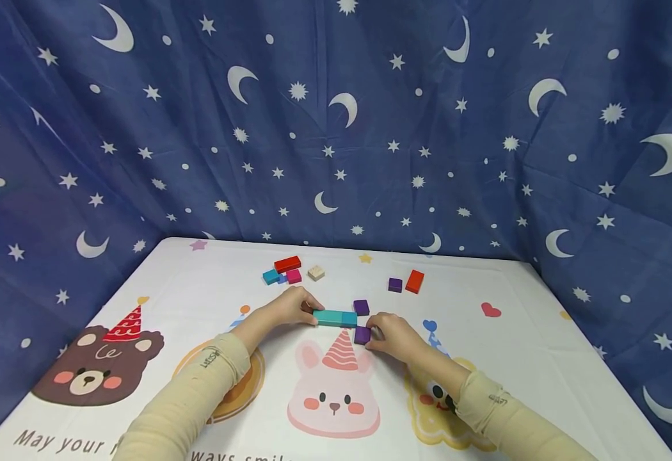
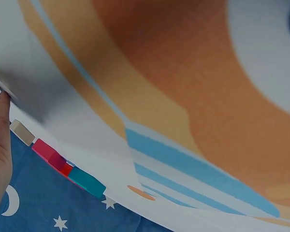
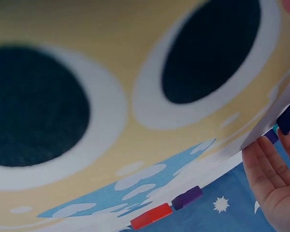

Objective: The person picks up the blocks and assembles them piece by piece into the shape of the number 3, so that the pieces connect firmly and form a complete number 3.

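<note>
Dark blue cloth (image 1: 290, 192) with white moons and stars hangs behind the far edge of my white surface (image 1: 463, 288), which is printed with cartoon animals. Roughly midway between its left and right edges, a turquoise block (image 1: 328, 318) lies end to end with a teal block (image 1: 349, 320), making one bar. My left hand (image 1: 286, 308) pinches the bar's left end between thumb and fingers. My right hand (image 1: 396, 336) pinches a near purple block (image 1: 362, 335) at the bar's right end, on the side towards me; a far purple block (image 1: 361, 308) sits at the same end, towards the far edge. Whether either purple touches the teal, I can't quite tell.

To line these up well, I'd hold the bar flat and still with the left and slide the purple lightly with the right, since a hard push could skew the teal joint. Keeping fingertips low on the sides should help.

Closer to the far edge, left of the middle, are a red block (image 1: 287, 264), a pink block (image 1: 294, 276) and a plain wooden block (image 1: 315, 273); right of it, an orange-red block (image 1: 415, 282).
</note>
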`<state>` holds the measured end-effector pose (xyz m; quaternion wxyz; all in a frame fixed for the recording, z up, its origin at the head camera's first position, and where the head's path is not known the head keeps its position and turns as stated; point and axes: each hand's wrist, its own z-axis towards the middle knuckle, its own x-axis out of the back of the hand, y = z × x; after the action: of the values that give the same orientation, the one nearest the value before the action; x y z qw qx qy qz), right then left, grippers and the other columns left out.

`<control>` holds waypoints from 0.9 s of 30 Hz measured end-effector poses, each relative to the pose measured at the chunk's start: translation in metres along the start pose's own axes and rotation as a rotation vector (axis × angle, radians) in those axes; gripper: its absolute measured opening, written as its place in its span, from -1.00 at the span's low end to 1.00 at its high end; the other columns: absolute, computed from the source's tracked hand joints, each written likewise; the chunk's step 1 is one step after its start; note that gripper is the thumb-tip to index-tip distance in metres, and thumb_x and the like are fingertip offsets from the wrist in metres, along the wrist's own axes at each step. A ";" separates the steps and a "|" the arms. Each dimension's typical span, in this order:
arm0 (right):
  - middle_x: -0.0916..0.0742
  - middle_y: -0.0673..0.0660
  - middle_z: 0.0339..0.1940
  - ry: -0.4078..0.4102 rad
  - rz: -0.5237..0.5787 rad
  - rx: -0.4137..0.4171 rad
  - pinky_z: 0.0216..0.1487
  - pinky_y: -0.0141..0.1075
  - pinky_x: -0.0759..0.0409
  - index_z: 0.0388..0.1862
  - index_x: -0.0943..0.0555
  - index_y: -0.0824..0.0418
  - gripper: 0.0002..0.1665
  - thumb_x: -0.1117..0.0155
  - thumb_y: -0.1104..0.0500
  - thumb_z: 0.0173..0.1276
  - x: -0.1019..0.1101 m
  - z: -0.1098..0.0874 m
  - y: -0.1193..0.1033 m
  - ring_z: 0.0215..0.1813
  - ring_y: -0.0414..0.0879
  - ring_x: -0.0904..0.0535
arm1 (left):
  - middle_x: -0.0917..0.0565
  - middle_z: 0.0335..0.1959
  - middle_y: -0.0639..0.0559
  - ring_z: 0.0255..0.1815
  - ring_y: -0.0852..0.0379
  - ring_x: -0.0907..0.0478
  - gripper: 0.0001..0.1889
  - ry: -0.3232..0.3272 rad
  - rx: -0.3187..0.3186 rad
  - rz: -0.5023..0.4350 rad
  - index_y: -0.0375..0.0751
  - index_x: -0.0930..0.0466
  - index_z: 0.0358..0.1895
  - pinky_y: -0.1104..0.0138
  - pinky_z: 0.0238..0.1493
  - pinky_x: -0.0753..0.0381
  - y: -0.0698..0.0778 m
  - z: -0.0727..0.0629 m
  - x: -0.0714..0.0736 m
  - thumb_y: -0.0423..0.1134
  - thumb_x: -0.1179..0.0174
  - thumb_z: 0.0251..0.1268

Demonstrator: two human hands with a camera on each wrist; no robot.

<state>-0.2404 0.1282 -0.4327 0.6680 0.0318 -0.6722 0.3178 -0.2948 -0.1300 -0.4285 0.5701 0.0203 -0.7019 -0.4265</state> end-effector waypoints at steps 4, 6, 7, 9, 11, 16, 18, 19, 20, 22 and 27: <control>-0.72 0.14 -0.26 -0.001 -0.013 -0.020 0.00 -0.16 -0.59 -0.22 -0.65 0.29 -0.64 -0.51 0.18 0.00 0.000 0.001 0.000 -0.23 -0.08 -0.56 | -0.73 -0.17 -0.16 -0.21 0.10 -0.70 -0.70 0.003 -0.003 -0.011 -0.34 -0.70 -0.12 0.35 -0.09 -0.65 0.000 0.001 -0.001 -0.36 -0.39 0.00; -0.71 0.13 -0.26 -0.006 -0.014 -0.034 0.00 -0.17 -0.59 -0.21 -0.65 0.28 -0.64 -0.51 0.18 0.01 -0.001 0.001 -0.001 -0.25 -0.09 -0.55 | -0.74 -0.18 -0.16 -0.23 0.11 -0.69 -0.70 0.002 -0.004 -0.008 -0.34 -0.70 -0.12 0.36 -0.11 -0.65 -0.001 0.001 -0.001 -0.36 -0.39 0.00; -0.71 0.13 -0.27 -0.009 -0.014 -0.039 0.01 -0.17 -0.58 -0.21 -0.65 0.28 -0.64 -0.51 0.17 0.01 -0.001 0.001 -0.001 -0.25 -0.10 -0.54 | -0.74 -0.17 -0.16 -0.23 0.11 -0.69 -0.70 0.001 0.003 -0.011 -0.34 -0.70 -0.12 0.36 -0.10 -0.65 -0.001 0.001 -0.001 -0.36 -0.39 0.00; -0.71 0.12 -0.26 -0.012 -0.014 -0.047 0.02 -0.17 -0.58 -0.20 -0.65 0.28 -0.63 -0.51 0.17 0.01 -0.001 0.001 -0.001 -0.24 -0.10 -0.54 | -0.74 -0.17 -0.15 -0.24 0.13 -0.68 -0.70 0.002 0.014 -0.007 -0.32 -0.70 -0.12 0.37 -0.10 -0.65 -0.001 0.001 -0.001 -0.36 -0.39 0.01; -0.71 0.13 -0.26 -0.015 -0.013 -0.050 0.04 -0.16 -0.58 -0.19 -0.65 0.27 -0.63 -0.50 0.17 0.01 -0.001 0.002 -0.002 -0.23 -0.09 -0.55 | -0.74 -0.17 -0.13 -0.24 0.14 -0.68 -0.70 0.002 0.030 -0.008 -0.31 -0.70 -0.11 0.37 -0.10 -0.64 0.000 0.002 -0.001 -0.35 -0.39 0.01; -0.71 0.12 -0.25 -0.025 -0.017 -0.051 0.03 -0.17 -0.58 -0.19 -0.65 0.27 -0.62 -0.50 0.16 0.02 -0.001 0.001 -0.002 -0.23 -0.10 -0.54 | -0.74 -0.17 -0.14 -0.22 0.13 -0.68 -0.70 0.001 0.018 -0.005 -0.31 -0.70 -0.11 0.36 -0.09 -0.64 0.000 0.002 -0.001 -0.35 -0.39 0.01; -0.71 0.12 -0.25 -0.029 -0.017 -0.051 0.03 -0.17 -0.58 -0.18 -0.65 0.26 -0.62 -0.50 0.15 0.02 -0.001 0.001 -0.002 -0.23 -0.11 -0.54 | -0.74 -0.17 -0.15 -0.22 0.11 -0.69 -0.69 0.001 0.013 -0.007 -0.33 -0.70 -0.12 0.35 -0.09 -0.65 0.001 0.001 -0.001 -0.35 -0.39 0.01; -0.71 0.11 -0.25 -0.031 -0.018 -0.050 0.03 -0.17 -0.58 -0.18 -0.65 0.26 -0.62 -0.50 0.14 0.02 -0.001 0.002 -0.001 -0.23 -0.11 -0.54 | -0.74 -0.17 -0.15 -0.22 0.11 -0.69 -0.69 0.000 0.009 -0.005 -0.33 -0.70 -0.12 0.35 -0.10 -0.65 0.001 0.001 0.000 -0.35 -0.39 0.01; -0.71 0.12 -0.25 -0.030 -0.021 -0.050 0.04 -0.17 -0.58 -0.18 -0.65 0.26 -0.62 -0.51 0.14 0.02 -0.001 0.002 -0.001 -0.23 -0.11 -0.54 | -0.74 -0.17 -0.15 -0.22 0.10 -0.69 -0.69 0.000 0.012 -0.010 -0.33 -0.70 -0.12 0.34 -0.09 -0.65 0.002 0.001 0.000 -0.35 -0.39 0.01; -0.71 0.12 -0.25 -0.032 -0.024 -0.052 0.03 -0.17 -0.59 -0.18 -0.65 0.26 -0.61 -0.51 0.14 0.01 -0.001 0.003 -0.001 -0.23 -0.10 -0.54 | -0.74 -0.17 -0.15 -0.22 0.10 -0.69 -0.69 -0.002 0.014 -0.014 -0.33 -0.70 -0.11 0.34 -0.09 -0.65 0.002 0.001 0.000 -0.35 -0.39 0.00; -0.71 0.14 -0.24 -0.030 -0.030 -0.060 0.02 -0.18 -0.59 -0.18 -0.65 0.29 -0.60 -0.51 0.15 0.01 -0.003 0.003 -0.001 -0.23 -0.09 -0.55 | -0.73 -0.16 -0.16 -0.22 0.10 -0.69 -0.69 -0.002 0.009 -0.010 -0.34 -0.70 -0.11 0.34 -0.09 -0.65 0.003 -0.001 0.001 -0.36 -0.39 0.01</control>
<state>-0.2425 0.1248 -0.4343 0.6633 0.0265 -0.6906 0.2869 -0.2932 -0.1293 -0.4260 0.5673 0.0259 -0.7042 -0.4261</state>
